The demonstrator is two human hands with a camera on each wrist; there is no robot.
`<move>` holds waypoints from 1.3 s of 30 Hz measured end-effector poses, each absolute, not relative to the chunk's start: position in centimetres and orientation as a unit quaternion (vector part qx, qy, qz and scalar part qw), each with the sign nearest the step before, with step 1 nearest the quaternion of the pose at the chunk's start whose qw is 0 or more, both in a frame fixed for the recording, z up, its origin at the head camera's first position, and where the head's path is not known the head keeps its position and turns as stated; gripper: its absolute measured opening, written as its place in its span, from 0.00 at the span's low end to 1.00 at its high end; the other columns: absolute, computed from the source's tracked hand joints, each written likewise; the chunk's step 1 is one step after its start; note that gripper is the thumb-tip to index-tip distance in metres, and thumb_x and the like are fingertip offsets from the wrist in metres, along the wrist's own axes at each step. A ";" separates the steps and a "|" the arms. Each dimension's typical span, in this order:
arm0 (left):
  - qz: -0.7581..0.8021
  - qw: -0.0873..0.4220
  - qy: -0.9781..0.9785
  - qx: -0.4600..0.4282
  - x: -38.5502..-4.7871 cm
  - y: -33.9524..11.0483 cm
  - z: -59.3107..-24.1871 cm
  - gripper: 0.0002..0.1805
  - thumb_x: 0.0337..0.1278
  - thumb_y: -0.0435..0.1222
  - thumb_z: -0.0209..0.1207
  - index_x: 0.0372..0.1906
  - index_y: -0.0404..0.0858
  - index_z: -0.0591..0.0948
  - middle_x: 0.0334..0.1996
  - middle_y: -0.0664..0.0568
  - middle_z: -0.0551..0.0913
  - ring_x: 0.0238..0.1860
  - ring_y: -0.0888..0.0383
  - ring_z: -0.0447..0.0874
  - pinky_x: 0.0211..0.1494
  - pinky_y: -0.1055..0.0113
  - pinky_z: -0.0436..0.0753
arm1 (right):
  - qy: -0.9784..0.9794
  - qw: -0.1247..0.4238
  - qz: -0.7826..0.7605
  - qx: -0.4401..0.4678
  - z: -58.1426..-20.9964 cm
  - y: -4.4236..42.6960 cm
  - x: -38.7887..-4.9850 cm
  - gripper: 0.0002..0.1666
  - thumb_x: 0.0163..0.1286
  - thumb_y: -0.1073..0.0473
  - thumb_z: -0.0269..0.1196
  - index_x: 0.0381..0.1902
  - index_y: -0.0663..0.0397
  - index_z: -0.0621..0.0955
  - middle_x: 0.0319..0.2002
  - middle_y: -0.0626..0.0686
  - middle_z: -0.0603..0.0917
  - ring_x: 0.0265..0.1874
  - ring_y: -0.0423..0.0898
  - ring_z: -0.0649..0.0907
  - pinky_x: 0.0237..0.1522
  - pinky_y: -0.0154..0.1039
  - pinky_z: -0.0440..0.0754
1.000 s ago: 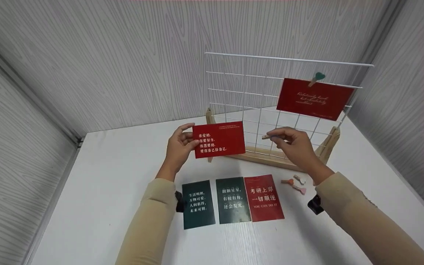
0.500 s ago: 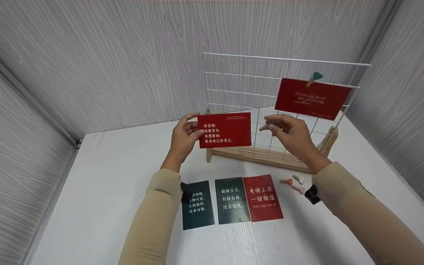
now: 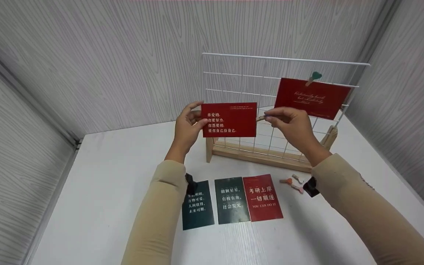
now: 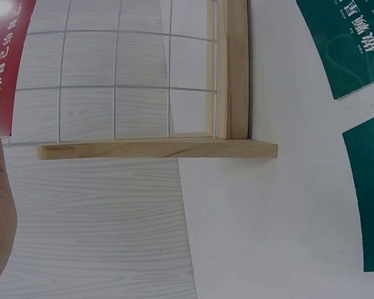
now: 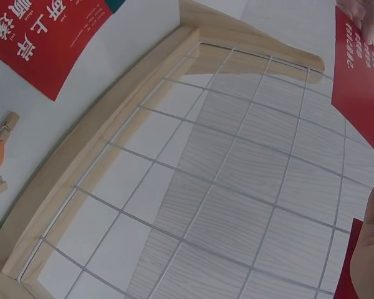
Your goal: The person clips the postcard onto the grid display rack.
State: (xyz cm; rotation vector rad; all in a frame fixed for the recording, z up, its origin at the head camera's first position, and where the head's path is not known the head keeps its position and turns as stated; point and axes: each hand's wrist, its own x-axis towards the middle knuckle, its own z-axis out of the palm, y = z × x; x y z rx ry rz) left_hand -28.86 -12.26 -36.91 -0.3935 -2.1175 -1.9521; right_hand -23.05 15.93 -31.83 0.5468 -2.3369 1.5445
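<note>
My left hand (image 3: 189, 127) pinches a red card (image 3: 230, 127) by its left edge, thumb in front. The card, printed with white characters, stands upright before the left part of a white wire grid rack with a wooden base (image 3: 260, 157). In my right hand (image 3: 294, 127), thumb and fingers pinch a small wooden clothespin (image 3: 260, 118), its tip close to the card's right edge; I cannot tell whether they touch. Another red card (image 3: 309, 98) hangs on the rack's right part under a clothespin with a green heart (image 3: 316, 75). My right hand partly covers that card's lower left.
Two green cards (image 3: 198, 220) and a red card (image 3: 265, 213) lie on the white table (image 3: 123, 206) in front of the rack. Orange (image 3: 289, 181), pink (image 3: 298, 189) and white clothespins (image 3: 296, 178) lie to their right. Wood-patterned walls surround the table.
My left hand has raised the red card and moved it rightward in front of the grid. My right hand has risen slightly, and its clothespin is now close to the card's right edge.
</note>
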 end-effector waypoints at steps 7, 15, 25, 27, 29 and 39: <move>-0.663 0.130 -0.724 -0.138 -29.3 -11.6 -35.9 0.27 0.58 0.24 0.59 0.63 0.40 0.71 0.44 0.45 0.81 0.47 0.55 0.81 0.50 0.63 0.79 | -0.808 0.171 0.532 0.187 -32.3 16.4 -24.9 0.15 0.65 0.69 0.62 0.50 0.62 0.82 0.44 0.57 0.84 0.38 0.40 0.82 0.42 0.29 0.80; -0.663 0.151 -0.717 -0.155 -29.9 -11.0 -34.7 0.27 0.58 0.23 0.59 0.63 0.38 0.71 0.44 0.45 0.81 0.46 0.54 0.81 0.50 0.62 0.79 | -0.798 0.199 0.539 0.179 -31.6 16.7 -26.1 0.14 0.64 0.64 0.64 0.48 0.58 0.84 0.43 0.53 0.84 0.39 0.43 0.83 0.42 0.30 0.80; -0.661 0.164 -0.714 -0.162 -30.0 -10.2 -33.4 0.27 0.59 0.25 0.59 0.64 0.40 0.72 0.44 0.47 0.81 0.46 0.55 0.80 0.50 0.63 0.79 | -0.801 0.258 0.517 0.158 -29.6 16.1 -26.3 0.14 0.63 0.63 0.65 0.48 0.60 0.84 0.41 0.52 0.85 0.38 0.40 0.83 0.42 0.30 0.80; -0.662 0.167 -0.712 -0.162 -30.0 -10.1 -33.2 0.27 0.59 0.24 0.59 0.64 0.39 0.71 0.44 0.46 0.81 0.46 0.54 0.80 0.50 0.63 0.79 | -0.804 0.265 0.512 0.149 -29.2 16.0 -26.4 0.14 0.64 0.62 0.65 0.47 0.59 0.84 0.41 0.51 0.86 0.38 0.40 0.83 0.43 0.29 0.80; -0.664 0.169 -0.710 -0.161 -30.0 -10.0 -33.0 0.27 0.59 0.24 0.59 0.64 0.39 0.72 0.44 0.45 0.81 0.46 0.54 0.80 0.50 0.63 0.78 | -0.806 0.268 0.510 0.138 -28.8 15.9 -26.5 0.14 0.64 0.60 0.65 0.46 0.57 0.85 0.40 0.51 0.86 0.36 0.40 0.82 0.42 0.29 0.79; -0.665 0.178 -0.707 -0.161 -30.1 -9.5 -32.1 0.27 0.59 0.24 0.59 0.63 0.41 0.72 0.44 0.46 0.81 0.45 0.55 0.80 0.49 0.63 0.79 | -0.804 0.281 0.514 0.100 -27.1 15.2 -26.7 0.13 0.65 0.58 0.64 0.47 0.55 0.85 0.39 0.50 0.86 0.37 0.40 0.82 0.40 0.30 0.79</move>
